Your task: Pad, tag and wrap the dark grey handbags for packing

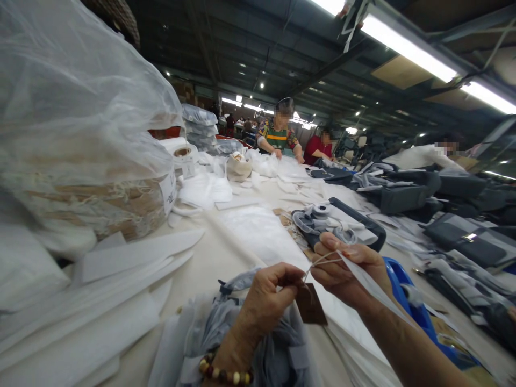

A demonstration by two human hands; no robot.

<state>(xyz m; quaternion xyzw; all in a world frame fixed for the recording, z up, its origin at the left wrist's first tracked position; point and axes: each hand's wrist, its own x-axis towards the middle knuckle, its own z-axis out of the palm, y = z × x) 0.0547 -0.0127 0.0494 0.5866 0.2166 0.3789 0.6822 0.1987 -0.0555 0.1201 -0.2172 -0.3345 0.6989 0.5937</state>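
Note:
My left hand [271, 293], with a beaded bracelet on its wrist, pinches the string by a brown hang tag [310, 304]. The tag dangles just below the fingertips. My right hand [342, 266] is closed on the other end of the pale string loop [324, 259]. A white paper strip [373, 285] trails from this hand along the forearm. Beneath my left hand lies a grey-blue bundle [217, 322] in clear plastic, partly hidden by the hand and arm. Just beyond my right hand is a dark bag with wrapped straps [338, 223].
White sheets [100, 312] cover the left of the table, beside a tall plastic-wrapped stack [92, 199]. A blue bin [409, 306] stands right of my right forearm. Dark bags [467, 236] are piled at the right. Across the table a person in a green vest [278, 137] works.

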